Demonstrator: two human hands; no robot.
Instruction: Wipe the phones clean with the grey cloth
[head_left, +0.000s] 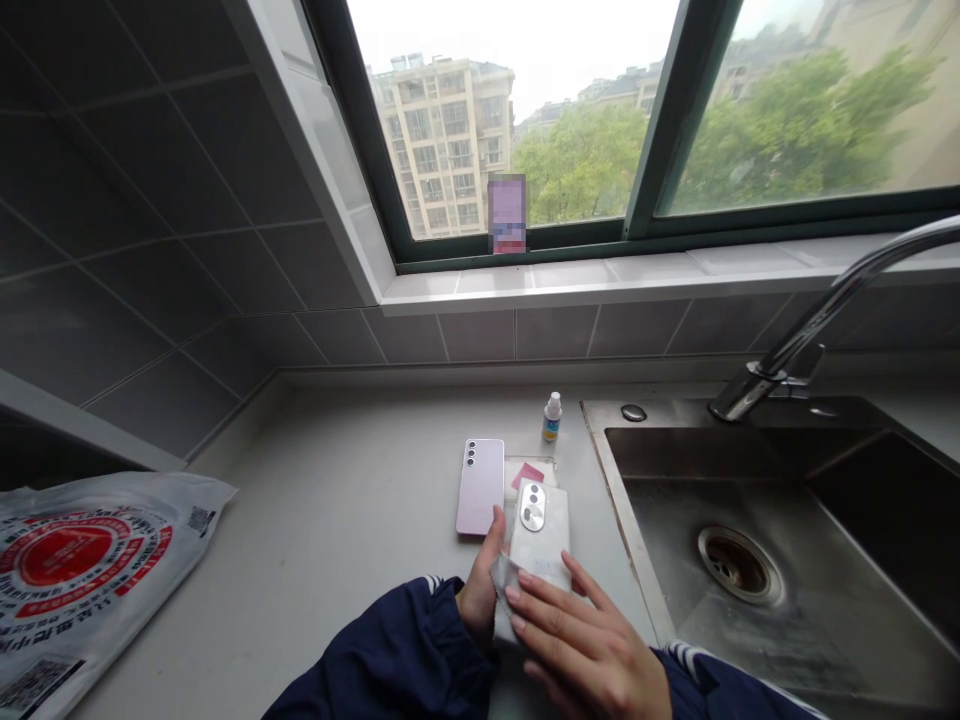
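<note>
A white phone (538, 535) with a round camera ring lies face down on the grey counter (337, 520). My left hand (482, 590) holds its near left edge, thumb up along the side. My right hand (585, 645) presses a small white wipe (504, 582) against the phone's near end, fingers together. A lilac phone (481, 486) lies face down just to the left. A clear case with a pink tab (528, 474) peeks from under the white phone. A small dropper bottle (552, 417) stands behind them.
A steel sink (757, 560) with a curved tap (810, 330) takes up the right side. A red and white printed plastic bag (75, 570) lies at the left edge. Dark wall tiles and a window sill (600, 280) run behind.
</note>
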